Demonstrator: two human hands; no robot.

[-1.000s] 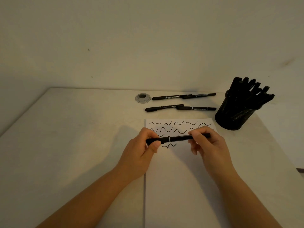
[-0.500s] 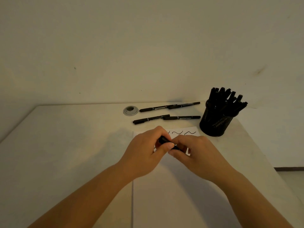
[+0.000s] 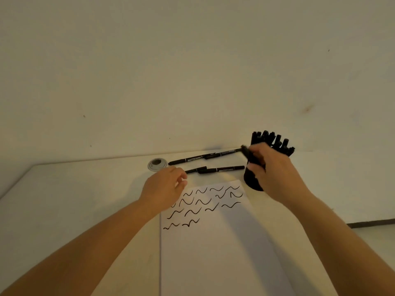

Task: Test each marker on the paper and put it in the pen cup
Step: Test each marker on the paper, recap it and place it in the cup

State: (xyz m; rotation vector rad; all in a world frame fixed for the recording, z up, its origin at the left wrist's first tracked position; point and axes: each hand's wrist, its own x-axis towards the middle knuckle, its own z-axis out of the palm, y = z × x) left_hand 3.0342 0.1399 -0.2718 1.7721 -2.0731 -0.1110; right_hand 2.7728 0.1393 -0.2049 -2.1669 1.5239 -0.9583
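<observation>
My right hand point(image 3: 271, 167) grips a black marker point(image 3: 248, 154) and holds it in front of the black pen cup point(image 3: 252, 181), which is full of several black markers point(image 3: 275, 142). My left hand point(image 3: 164, 189) hovers with loosely curled fingers and nothing in it, just short of the near pair of markers point(image 3: 220, 169) lying on the table. A second pair of markers point(image 3: 203, 157) lies farther back. The white paper point(image 3: 213, 242) bears several black squiggles point(image 3: 203, 202) near its top.
A round grey grommet point(image 3: 157, 164) sits in the table point(image 3: 74, 199) behind my left hand. The table ends at the wall behind and drops off at the right, where a dark floor strip point(image 3: 372, 223) shows.
The hands have parted. My right hand carried the marker up and right to the pen cup, and my left hand let go and moved toward the markers on the table. The camera tilted up.
</observation>
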